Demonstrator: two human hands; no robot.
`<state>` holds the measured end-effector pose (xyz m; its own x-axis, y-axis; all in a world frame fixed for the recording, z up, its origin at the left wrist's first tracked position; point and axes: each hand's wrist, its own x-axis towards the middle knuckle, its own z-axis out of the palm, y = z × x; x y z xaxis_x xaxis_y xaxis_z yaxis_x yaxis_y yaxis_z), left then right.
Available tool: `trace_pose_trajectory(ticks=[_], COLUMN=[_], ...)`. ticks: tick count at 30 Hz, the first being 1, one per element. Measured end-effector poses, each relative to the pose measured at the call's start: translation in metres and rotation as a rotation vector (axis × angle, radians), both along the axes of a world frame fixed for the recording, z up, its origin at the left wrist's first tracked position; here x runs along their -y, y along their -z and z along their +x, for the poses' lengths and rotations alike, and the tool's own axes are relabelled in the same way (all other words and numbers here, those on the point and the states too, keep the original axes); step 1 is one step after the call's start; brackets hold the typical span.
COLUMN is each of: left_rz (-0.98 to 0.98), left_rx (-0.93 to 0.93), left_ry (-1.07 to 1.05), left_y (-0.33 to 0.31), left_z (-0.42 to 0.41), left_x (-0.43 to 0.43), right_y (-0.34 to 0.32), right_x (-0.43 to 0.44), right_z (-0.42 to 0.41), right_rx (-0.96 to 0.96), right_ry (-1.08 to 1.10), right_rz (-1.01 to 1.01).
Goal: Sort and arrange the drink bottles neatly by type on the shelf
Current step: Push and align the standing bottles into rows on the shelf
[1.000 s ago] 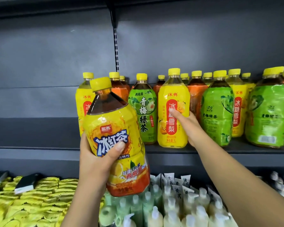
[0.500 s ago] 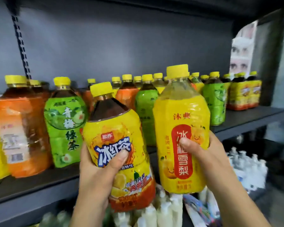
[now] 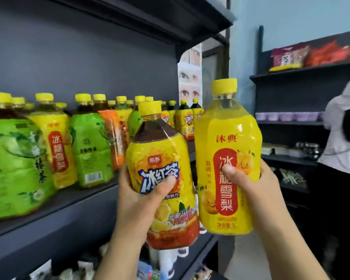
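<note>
My left hand point(image 3: 137, 201) grips an iced black tea bottle point(image 3: 162, 158) with a yellow-and-red label and dark liquid, held upright in front of the shelf. My right hand point(image 3: 257, 188) grips a yellow pear drink bottle point(image 3: 226, 138) with a red oval label, upright and slightly higher, touching the tea bottle's side. Both are off the dark shelf board point(image 3: 55, 207). On it stand mixed bottles: green tea point(image 3: 14, 164), another pear drink point(image 3: 57, 146), a second green tea point(image 3: 91, 144), an orange-label bottle point(image 3: 113, 138), and several iced tea bottles point(image 3: 185, 122) at the far end.
The upper shelf board point(image 3: 170, 19) overhangs the bottles. Small white bottles point(image 3: 170, 257) fill the shelf below. To the right, a person in a white top point(image 3: 343, 138) stands at another dark rack point(image 3: 291, 110) holding snack packets point(image 3: 287, 55).
The view has swung right along the shelf. My right hand has carried the pear drink bottle up and to the right; the left still holds the iced tea bottle beside it.
</note>
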<state>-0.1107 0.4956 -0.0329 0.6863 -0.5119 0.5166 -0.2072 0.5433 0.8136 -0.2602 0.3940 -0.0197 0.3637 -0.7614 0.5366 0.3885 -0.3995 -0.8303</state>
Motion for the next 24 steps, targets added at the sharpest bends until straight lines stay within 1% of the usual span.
trace_pose_trajectory(ticks=[5,8,16,19,24], left_rz=[0.076,0.085,0.102,0.079,0.068], left_rx=[-0.049,-0.066,0.033,0.065,0.159], left_ry=[0.002,-0.021,-0.108,-0.154,-0.241], left_y=[0.009,0.01,-0.003,-0.021,-0.058], left_z=[-0.008,-0.003,0.034,0.054,0.088], left_x=[0.068,0.103,0.193,0.224,0.276], right_y=[0.005,0.007,0.007,-0.006,-0.038], right_x=[0.065,0.1,0.201,0.239,0.3], right_z=[-0.009,-0.004,0.041,0.067,0.105], right_rx=[-0.051,-0.083,-0.035,-0.006,0.081], right_ry=[0.022,0.005,-0.088,-0.154,-0.217], right_rz=[-0.021,-0.009,-0.005,0.02,-0.01])
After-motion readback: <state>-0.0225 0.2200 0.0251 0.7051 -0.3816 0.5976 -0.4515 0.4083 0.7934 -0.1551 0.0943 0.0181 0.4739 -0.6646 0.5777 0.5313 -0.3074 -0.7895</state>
